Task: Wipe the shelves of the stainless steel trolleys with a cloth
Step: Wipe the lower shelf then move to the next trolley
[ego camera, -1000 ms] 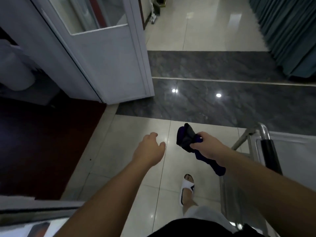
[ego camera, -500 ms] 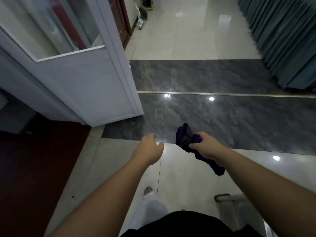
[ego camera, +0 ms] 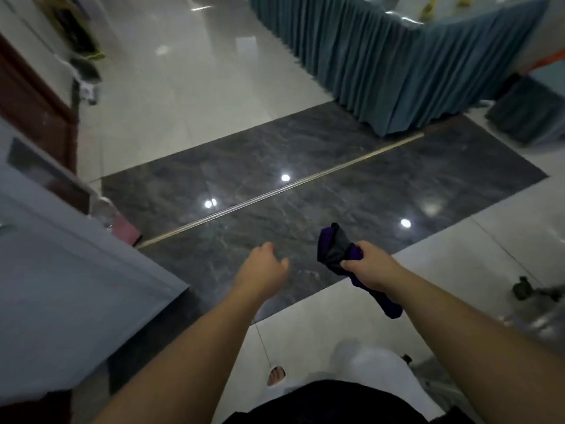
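My right hand [ego camera: 368,266] grips a bunched dark blue and grey cloth [ego camera: 334,250]; one end sticks up past my fingers and the other hangs below my wrist. My left hand [ego camera: 263,269] is held out over the dark marble floor strip with fingers loosely curled, holding nothing. A blurred bit of the steel trolley [ego camera: 538,319] with a caster shows at the right edge, low down; its shelves are out of view.
A grey-white door [ego camera: 70,289] stands at the left, close to my left arm. A teal skirted table [ego camera: 382,65] fills the upper right. Glossy light tiles [ego camera: 183,96] stretch ahead, with clutter against the left wall.
The view has swung to the right and tilted. The door has slid toward the left edge and the teal skirted table has come into view. Both hands keep their pose, the cloth still held.
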Demonstrator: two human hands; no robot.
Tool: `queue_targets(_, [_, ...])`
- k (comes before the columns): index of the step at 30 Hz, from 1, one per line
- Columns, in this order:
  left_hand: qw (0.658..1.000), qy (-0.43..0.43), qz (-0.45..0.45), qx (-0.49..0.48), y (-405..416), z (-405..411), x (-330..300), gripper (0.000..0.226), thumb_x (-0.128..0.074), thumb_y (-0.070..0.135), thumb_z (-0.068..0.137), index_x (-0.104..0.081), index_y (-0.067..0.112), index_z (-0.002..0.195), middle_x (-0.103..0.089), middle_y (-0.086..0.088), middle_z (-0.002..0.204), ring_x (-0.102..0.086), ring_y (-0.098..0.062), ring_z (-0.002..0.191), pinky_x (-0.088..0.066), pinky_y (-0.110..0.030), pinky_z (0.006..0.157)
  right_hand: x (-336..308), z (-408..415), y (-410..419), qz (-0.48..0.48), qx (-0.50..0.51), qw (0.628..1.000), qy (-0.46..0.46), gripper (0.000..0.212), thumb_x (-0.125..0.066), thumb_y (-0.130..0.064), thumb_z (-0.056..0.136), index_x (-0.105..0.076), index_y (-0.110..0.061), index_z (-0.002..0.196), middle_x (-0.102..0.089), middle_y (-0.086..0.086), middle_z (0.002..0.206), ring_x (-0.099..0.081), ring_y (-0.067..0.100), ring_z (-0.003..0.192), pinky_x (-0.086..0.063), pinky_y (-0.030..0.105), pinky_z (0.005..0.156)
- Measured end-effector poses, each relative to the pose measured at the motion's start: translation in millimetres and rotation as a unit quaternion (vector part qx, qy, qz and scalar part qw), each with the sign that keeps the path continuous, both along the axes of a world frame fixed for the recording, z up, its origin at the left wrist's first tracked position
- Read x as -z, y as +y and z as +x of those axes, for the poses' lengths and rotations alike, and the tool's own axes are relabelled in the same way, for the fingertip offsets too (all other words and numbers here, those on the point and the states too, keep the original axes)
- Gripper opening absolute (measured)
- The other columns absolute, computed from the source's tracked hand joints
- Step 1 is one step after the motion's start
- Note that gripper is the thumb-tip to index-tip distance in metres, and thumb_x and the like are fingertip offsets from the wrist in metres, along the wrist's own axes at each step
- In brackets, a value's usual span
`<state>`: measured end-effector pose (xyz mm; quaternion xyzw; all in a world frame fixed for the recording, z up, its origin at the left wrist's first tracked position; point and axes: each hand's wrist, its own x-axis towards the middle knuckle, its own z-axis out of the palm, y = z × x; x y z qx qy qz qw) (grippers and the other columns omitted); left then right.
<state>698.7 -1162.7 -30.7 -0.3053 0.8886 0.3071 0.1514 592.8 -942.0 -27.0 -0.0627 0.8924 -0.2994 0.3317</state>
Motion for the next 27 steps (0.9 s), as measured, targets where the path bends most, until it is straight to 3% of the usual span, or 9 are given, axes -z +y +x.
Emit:
queue_targets(7, [0.988, -0.011, 0.01, 0.152, 18, -156, -1, 0.057, -0.055, 0.042, 0.101, -0.048, 0.016, 0.15, -0.052, -0.01, 0.149, -0.061, -0.034, 0.125, -0.051, -0.047, 0.104, 14, -87, 40, -0.002, 0.126, 0.992, -0.001, 0.032, -0.069, -0.036, 0.092, -0.052, -0.025, 0.116, -0.062, 0.001, 0.107, -0.059, 0.018, 0.089, -0.044, 0.031, 0.068])
queue_targets(11, [0.979, -0.008, 0.01, 0.205, 43, -251, 0, 0.058, -0.056, 0.039, 0.098, -0.048, 0.016, 0.151, -0.052, -0.011, 0.151, -0.057, -0.032, 0.132, -0.048, -0.043, 0.107, 21, -155, 75, -0.007, 0.191, 0.982, -0.006, 0.03, -0.067, -0.036, 0.092, -0.055, -0.022, 0.116, -0.062, 0.0, 0.103, -0.059, 0.018, 0.089, -0.046, 0.031, 0.069])
queue_targets(17, [0.969, -0.015, 0.018, 0.246, 87, -371, -2, 0.06, -0.056, 0.045, 0.097, -0.048, 0.02, 0.151, -0.054, -0.008, 0.148, -0.059, -0.03, 0.129, -0.049, -0.045, 0.107, 19, -250, 121, 0.006, 0.207, 0.978, 0.003, 0.025, -0.066, -0.029, 0.094, -0.054, -0.021, 0.114, -0.06, -0.002, 0.098, -0.057, 0.012, 0.085, -0.041, 0.024, 0.063])
queue_targets(22, [0.949, -0.03, 0.019, 0.315, 125, -462, 6, 0.059, -0.058, 0.046, 0.097, -0.05, 0.018, 0.149, -0.054, -0.009, 0.149, -0.056, -0.028, 0.132, -0.046, -0.04, 0.108, 15, -311, 154, -0.002, 0.266, 0.964, -0.002, 0.016, -0.066, -0.029, 0.094, -0.054, -0.024, 0.104, -0.061, -0.003, 0.094, -0.057, 0.01, 0.082, -0.04, 0.022, 0.059])
queue_targets(27, [0.911, -0.035, 0.013, 0.411, 178, -569, 19, 0.064, -0.057, 0.047, 0.099, -0.045, 0.017, 0.154, -0.051, -0.008, 0.154, -0.055, -0.028, 0.134, -0.047, -0.041, 0.109, 21, -359, 197, 0.018, 0.362, 0.932, -0.016, 0.025, -0.067, -0.034, 0.09, -0.056, -0.021, 0.108, -0.065, -0.001, 0.095, -0.062, 0.015, 0.083, -0.044, 0.027, 0.063])
